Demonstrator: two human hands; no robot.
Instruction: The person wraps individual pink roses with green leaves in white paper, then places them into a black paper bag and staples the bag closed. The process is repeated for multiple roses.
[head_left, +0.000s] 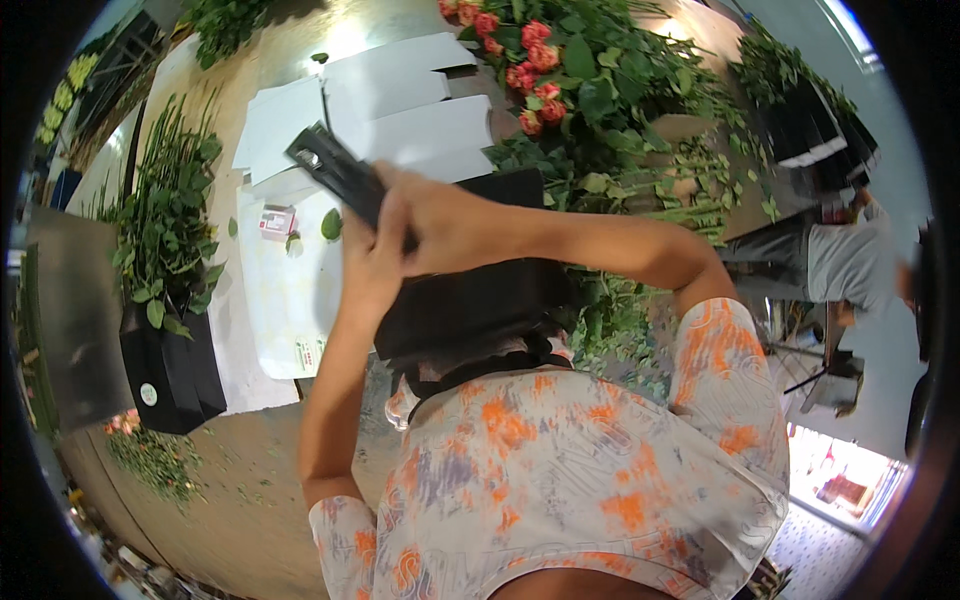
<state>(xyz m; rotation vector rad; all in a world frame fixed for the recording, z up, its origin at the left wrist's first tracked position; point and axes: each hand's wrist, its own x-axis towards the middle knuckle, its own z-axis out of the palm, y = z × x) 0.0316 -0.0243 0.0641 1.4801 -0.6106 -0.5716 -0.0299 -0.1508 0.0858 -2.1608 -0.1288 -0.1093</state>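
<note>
A black stapler (334, 165) is held up at a slant in front of me, its metal-fitted end pointing away to the upper left. My right hand (442, 217) is closed around its near end. My left hand (373, 255) grips the same end from below, its fingers partly hidden and slightly blurred. Under my right forearm, close to my body, lies a piece of black wrapping material (472, 304). On the white work surface (289, 330) to the left is a small pink-and-white box (277, 222), with a loose leaf (331, 224) nearby.
White sheets (405, 112) lie ahead. Coral-pink roses (543, 56) and leafy stems (637, 75) spread over the table's right side. At left, a black sleeve (172, 367) holds green stems (169, 202). Clippings (161, 461) litter the floor. Another person (840, 255) stands at right.
</note>
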